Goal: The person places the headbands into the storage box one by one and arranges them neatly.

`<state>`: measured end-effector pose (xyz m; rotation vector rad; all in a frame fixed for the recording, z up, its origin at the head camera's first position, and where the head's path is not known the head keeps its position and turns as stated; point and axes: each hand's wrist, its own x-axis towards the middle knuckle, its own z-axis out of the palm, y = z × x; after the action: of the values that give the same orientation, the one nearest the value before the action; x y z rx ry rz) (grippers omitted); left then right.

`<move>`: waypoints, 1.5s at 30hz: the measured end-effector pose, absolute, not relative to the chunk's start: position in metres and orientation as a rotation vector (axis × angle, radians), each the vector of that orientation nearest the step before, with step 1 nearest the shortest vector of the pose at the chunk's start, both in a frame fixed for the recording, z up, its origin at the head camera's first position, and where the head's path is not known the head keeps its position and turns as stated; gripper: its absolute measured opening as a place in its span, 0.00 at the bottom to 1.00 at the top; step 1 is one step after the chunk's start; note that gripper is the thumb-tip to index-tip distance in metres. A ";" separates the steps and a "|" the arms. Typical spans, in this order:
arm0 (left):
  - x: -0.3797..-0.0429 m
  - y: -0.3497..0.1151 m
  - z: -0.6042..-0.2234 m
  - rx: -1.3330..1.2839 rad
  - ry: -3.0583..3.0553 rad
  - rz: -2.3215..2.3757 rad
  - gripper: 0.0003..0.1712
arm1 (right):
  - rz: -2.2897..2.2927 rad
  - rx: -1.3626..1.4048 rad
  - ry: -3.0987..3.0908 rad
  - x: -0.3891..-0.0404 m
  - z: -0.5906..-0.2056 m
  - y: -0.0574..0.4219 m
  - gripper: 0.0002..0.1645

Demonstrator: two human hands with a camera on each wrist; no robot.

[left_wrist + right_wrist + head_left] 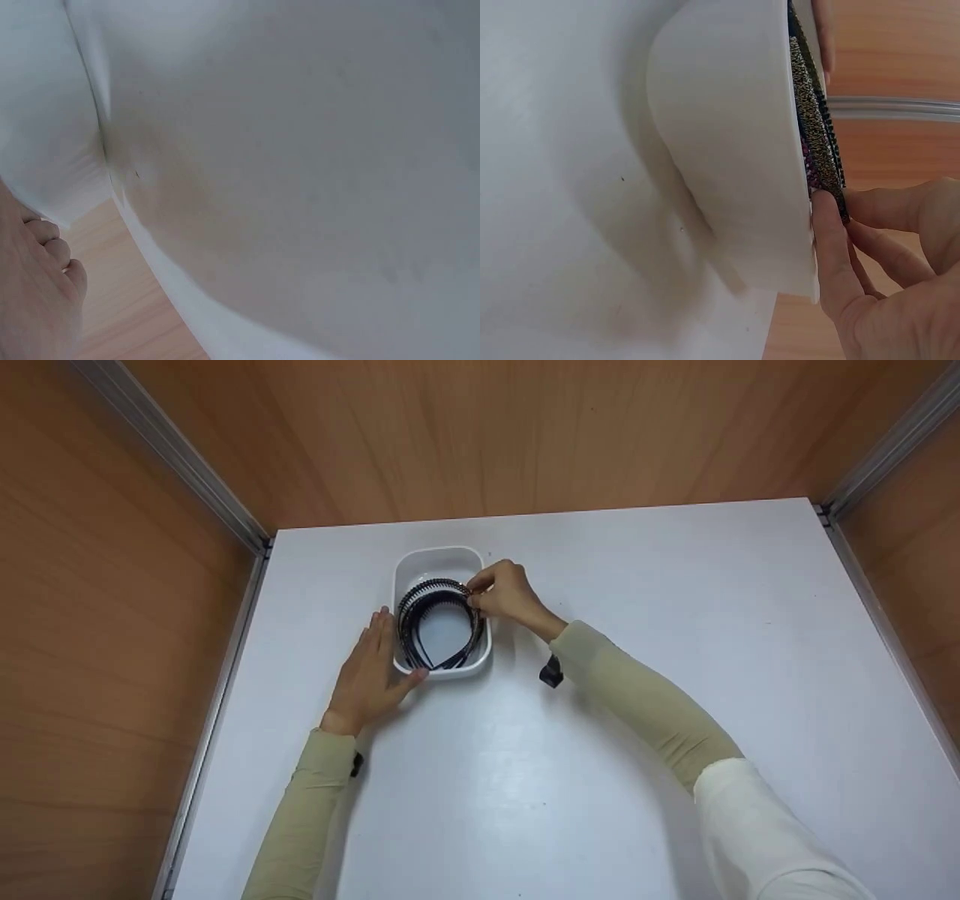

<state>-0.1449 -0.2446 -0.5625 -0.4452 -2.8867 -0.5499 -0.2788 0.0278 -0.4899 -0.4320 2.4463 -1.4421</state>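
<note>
A white plastic bin [442,559] with rounded corners holds several dark headbands [407,634], some with toothed edges, nested into a ring. My left hand [366,675] lies along the bin's left side with straight fingers, its thumb at the front rim. At the right rim, my right hand [510,592] pinches the edge of a headband between thumb and fingers. Seen from the right wrist, that glittery dark gold headband [815,112] stands slightly above the rim, beside a black toothed one. Left-hand fingertips [54,251] show at the edge of the left wrist view.
The bin stands on a white table [600,735], toward its back left. Wood-grain panels [525,435] rise behind and at both sides, with metal rails [217,502] at the corners. A dark wrist camera [551,671] hangs under the right sleeve.
</note>
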 end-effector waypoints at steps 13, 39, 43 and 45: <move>-0.147 -0.244 -0.559 -0.431 -2.952 -0.507 0.65 | -1.406 -0.510 2.528 -0.281 -0.488 0.036 0.15; -0.151 -0.246 -0.549 -0.452 -2.983 -0.502 0.65 | -1.391 -0.498 2.569 -0.277 -0.472 0.083 0.13; -0.150 -0.248 -0.548 -0.431 -2.997 -0.460 0.66 | -1.377 -0.507 2.591 -0.274 -0.470 0.090 0.13; -0.150 -0.249 -0.547 -0.418 -3.002 -0.443 0.66 | -1.380 -0.508 2.591 -0.274 -0.470 0.092 0.14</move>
<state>-0.1501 -0.2487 -0.5473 -0.4177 -3.0023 -0.4430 -0.2736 0.0923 -0.4703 -0.5081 2.5911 -1.3800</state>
